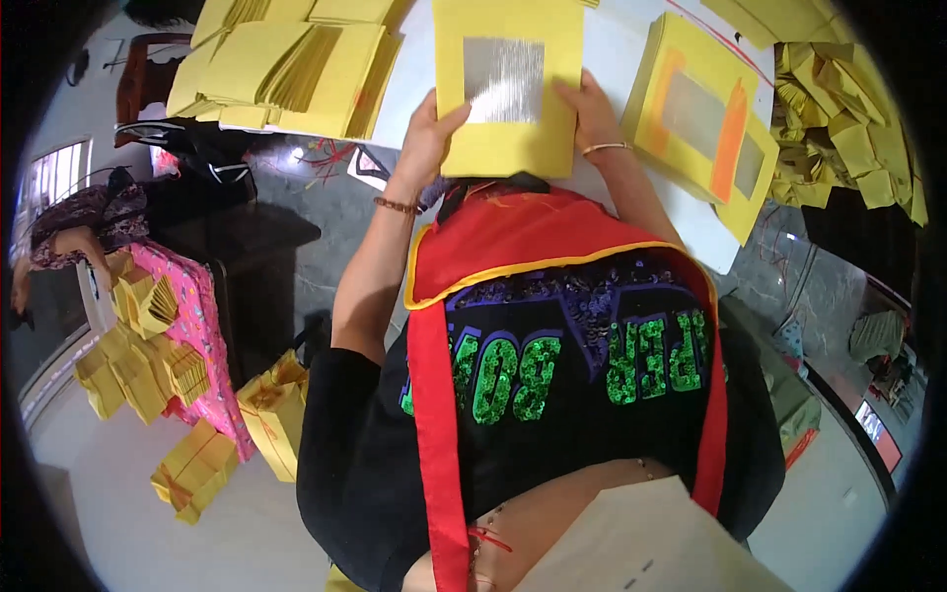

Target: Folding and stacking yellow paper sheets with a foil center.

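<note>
Nearest the lens: pale beige piece [631,548] at the bottom edge of the frame, in front of the wearer's black shirt [582,434] with green and purple sequins; what it is cannot be told
Apron: red apron [547,237] with yellow trim across the middle of the frame, its red straps running down over the shirt
Yellow paper piece: upright rectangle [508,148] at the top centre, silver panel toward the camera, held in front of the white table [617,39]; its thickness cannot be told
Left hand: closed on the left edge of the piece [431,133], thumb on the front near the panel's lower corner, other fingers mostly hidden; brown bead bracelet [397,205] on the wrist
Right hand: closed on the right edge [595,111], thumb on the front, other fingers mostly out of sight; pale bangle [605,148] on the wrist
Upper left: stacks of yellow paper [296,69] on the table
Upper right: yellow stack with orange bands and a silver panel [691,118] near the right hand, folded yellow papers [838,118] beyond
Left side: another person's patterned sleeve [89,222] beside pink cloth [207,326] and yellow bundles [143,365]; tied yellow bundle [195,469] below
</note>
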Tool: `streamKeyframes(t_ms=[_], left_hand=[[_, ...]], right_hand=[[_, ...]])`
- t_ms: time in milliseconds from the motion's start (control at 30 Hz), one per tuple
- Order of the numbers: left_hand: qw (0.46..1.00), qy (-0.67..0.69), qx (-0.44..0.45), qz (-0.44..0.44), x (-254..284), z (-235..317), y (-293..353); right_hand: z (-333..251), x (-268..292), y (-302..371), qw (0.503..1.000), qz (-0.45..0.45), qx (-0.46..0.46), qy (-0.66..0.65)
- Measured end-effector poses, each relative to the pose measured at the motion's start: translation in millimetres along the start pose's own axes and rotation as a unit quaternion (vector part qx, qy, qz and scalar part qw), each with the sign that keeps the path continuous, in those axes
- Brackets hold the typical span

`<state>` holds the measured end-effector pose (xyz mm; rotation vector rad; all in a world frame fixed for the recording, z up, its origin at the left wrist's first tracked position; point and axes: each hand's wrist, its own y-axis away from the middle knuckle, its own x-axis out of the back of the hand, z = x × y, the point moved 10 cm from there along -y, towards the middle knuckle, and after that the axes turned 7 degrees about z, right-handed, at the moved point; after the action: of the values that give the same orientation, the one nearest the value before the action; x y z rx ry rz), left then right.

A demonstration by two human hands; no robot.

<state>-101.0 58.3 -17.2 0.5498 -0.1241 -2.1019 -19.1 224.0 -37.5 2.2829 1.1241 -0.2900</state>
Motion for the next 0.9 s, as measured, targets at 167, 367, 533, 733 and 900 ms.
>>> streamKeyframes(t_ms=[167,367,533,733,900], left_hand=[[0.991,-0.079,-0.103,-0.019,0,40,-20],[0.990,-0.101,-0.090,-0.040,-7,28,-24],[0.987,-0.106,-0.111,-0.039,-6,30,-25],[0.990,-0.108,-0.071,-0.057,-11,21,-29],[0.983,-0.128,-0.115,-0.057,-16,36,-13]], right_hand=[[-70,-30,17,0.969,-0.058,0.236,0.043],[-55,-29,22,0.955,-0.049,0.242,0.163],[-53,-28,15,0.946,-0.063,0.267,0.171],[-48,-23,2,0.950,-0.005,0.220,0.220],[-38,-16,-2,0.982,0.029,0.101,0.154]])
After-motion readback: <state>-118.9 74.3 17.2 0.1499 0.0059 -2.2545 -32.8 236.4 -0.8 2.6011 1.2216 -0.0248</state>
